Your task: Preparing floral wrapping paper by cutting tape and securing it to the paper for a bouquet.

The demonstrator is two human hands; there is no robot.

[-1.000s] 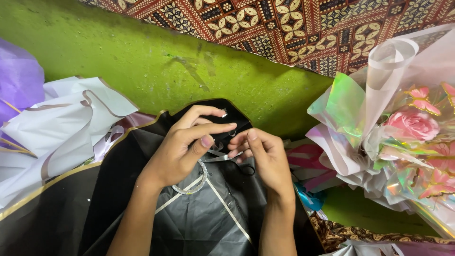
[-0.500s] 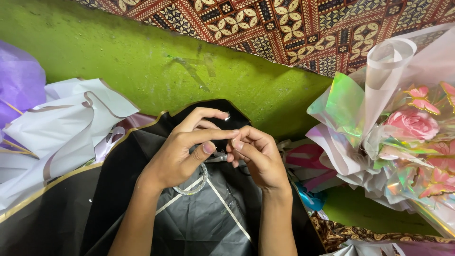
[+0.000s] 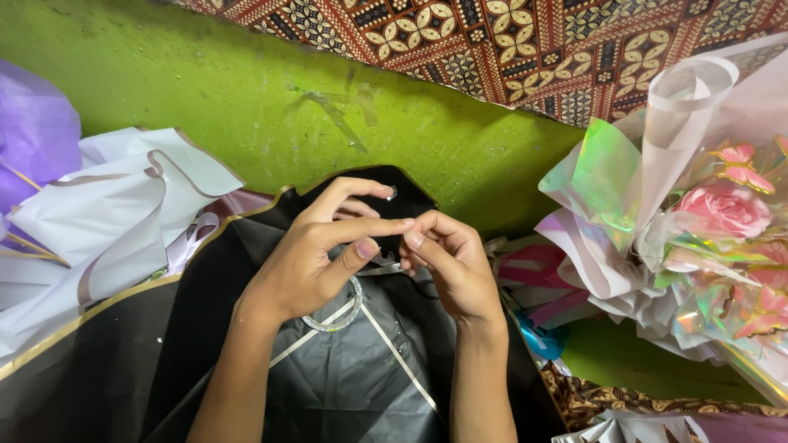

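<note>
- The left hand has its grip narrowed to a pinch: forefinger and thumb come together at about 3 o'clock of the hand, on a thin strip of clear tape, while the other fingers lift free.
- The right hand meets it fingertip to fingertip, pinched tight on the same strip; exactly how much tape lies between them I cannot tell.
- The tape sits at the centre of the view, just above the black wrapping sheet, at the 12 o'clock end of its folded top.
- A small clear tape roll lies on the sheet under the left wrist, at about 6 o'clock of the pinch.
- Risk, as I judge it: thin glossy tape can fold onto itself or cling to fingertips, and a crooked pull would wrinkle the sheet's fold.
- The black sheet looks matte and crisp, with a gold edge and pale crease lines.
- White wrapping paper with a brownish border curls at 9 o'clock; purple tissue lies beyond it.
- At 3 o'clock stands a bouquet: soft pink rose, iridescent film, sheer pale wrap.
- Behind, a scuffed green wall and patterned batik cloth.
</note>
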